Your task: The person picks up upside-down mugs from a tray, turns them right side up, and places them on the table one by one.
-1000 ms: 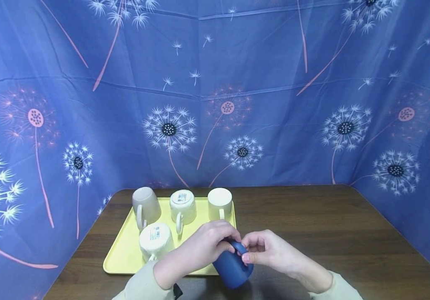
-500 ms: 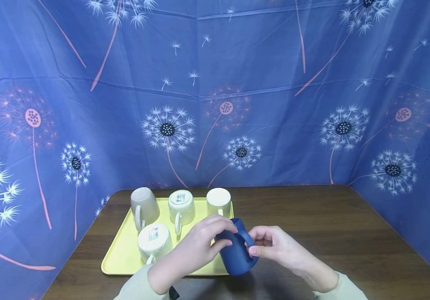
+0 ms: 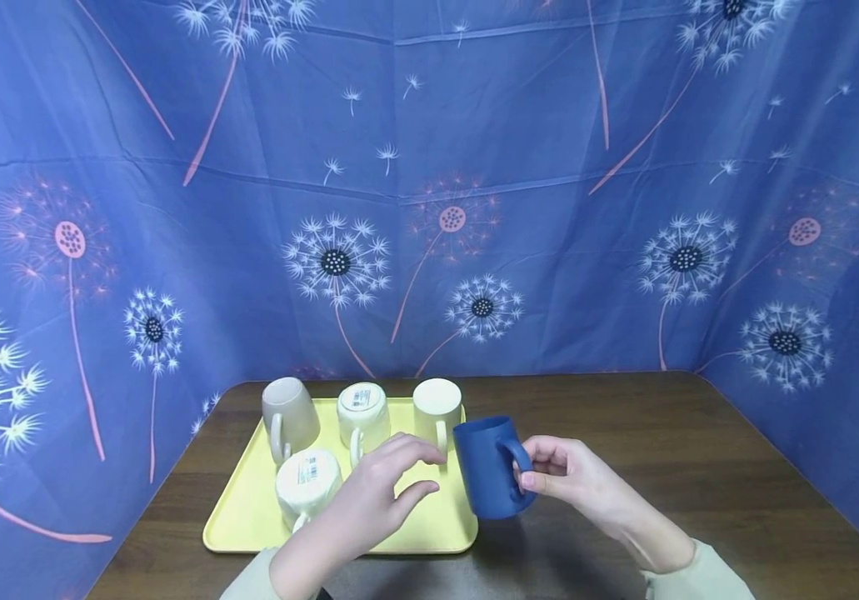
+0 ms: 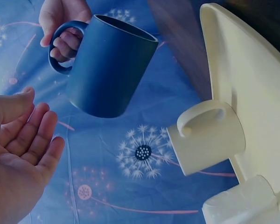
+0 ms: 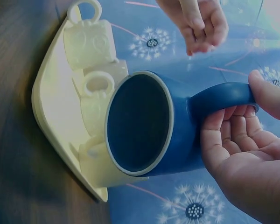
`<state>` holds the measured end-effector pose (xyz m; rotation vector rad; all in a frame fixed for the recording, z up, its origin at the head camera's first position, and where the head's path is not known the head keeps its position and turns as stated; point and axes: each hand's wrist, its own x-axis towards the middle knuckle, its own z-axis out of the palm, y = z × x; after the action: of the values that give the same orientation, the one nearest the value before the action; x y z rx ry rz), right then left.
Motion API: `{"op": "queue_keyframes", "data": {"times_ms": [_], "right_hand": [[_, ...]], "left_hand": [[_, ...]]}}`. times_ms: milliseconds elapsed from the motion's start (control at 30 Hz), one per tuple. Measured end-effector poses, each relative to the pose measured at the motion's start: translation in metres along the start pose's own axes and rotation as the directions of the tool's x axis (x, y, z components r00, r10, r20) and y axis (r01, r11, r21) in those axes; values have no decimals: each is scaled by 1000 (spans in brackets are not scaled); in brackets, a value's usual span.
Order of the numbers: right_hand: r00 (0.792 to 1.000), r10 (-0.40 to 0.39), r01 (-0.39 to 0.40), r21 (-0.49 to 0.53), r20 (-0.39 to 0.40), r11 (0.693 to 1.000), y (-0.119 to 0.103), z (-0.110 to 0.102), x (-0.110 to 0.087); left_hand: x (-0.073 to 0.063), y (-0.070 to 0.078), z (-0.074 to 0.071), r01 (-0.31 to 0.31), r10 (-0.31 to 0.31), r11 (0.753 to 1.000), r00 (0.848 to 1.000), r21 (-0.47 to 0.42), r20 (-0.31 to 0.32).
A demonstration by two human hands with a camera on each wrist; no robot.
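A dark blue mug (image 3: 487, 468) is held in the air by its handle, above the tray's right front corner. My right hand (image 3: 575, 479) grips that handle (image 5: 226, 97), fingers curled through it and thumb on top. The mug's rim faces up, slightly tilted, and its dark inside shows in the right wrist view. My left hand (image 3: 380, 492) is to the mug's left, apart from it, with loosely bent fingers and nothing in them. In the left wrist view the palm of the left hand (image 4: 25, 149) shows bare.
A yellow tray (image 3: 242, 512) lies on the brown wooden table (image 3: 661, 467). On it, upside down, stand a grey mug (image 3: 292, 412), a white mug (image 3: 364, 417) at the back middle, another white mug (image 3: 438, 406) at back right and a white mug (image 3: 307, 483) in front.
The blue mug has risen and turned from rim tipped toward the left hand to nearly upright. My left hand has let go and drawn left; the right hand keeps its hold on the handle.
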<state>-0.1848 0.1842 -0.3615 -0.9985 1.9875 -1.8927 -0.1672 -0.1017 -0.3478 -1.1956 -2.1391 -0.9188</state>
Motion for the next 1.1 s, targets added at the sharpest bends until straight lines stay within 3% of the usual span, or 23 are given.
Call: {"op": "queue_keyframes", "data": {"times_ms": [300, 567, 833, 1100], "right_hand": [[992, 9, -26, -132, -124, 991, 3, -12, 0], [971, 25, -78, -214, -239, 974, 12, -25, 5], [948, 47, -100, -152, -316, 983, 28, -40, 11], [929, 6, -32, -66, -369, 997, 45, -53, 23]], "left_hand": [[-18, -2, -10, 48, -47, 998, 999, 45, -25], [-41, -8, -21, 157, -150, 982, 986, 106, -68], [-60, -12, -25, 162, -150, 980, 983, 118, -108], [-79, -18, -30, 158, -129, 974, 976, 162, -175]]}}
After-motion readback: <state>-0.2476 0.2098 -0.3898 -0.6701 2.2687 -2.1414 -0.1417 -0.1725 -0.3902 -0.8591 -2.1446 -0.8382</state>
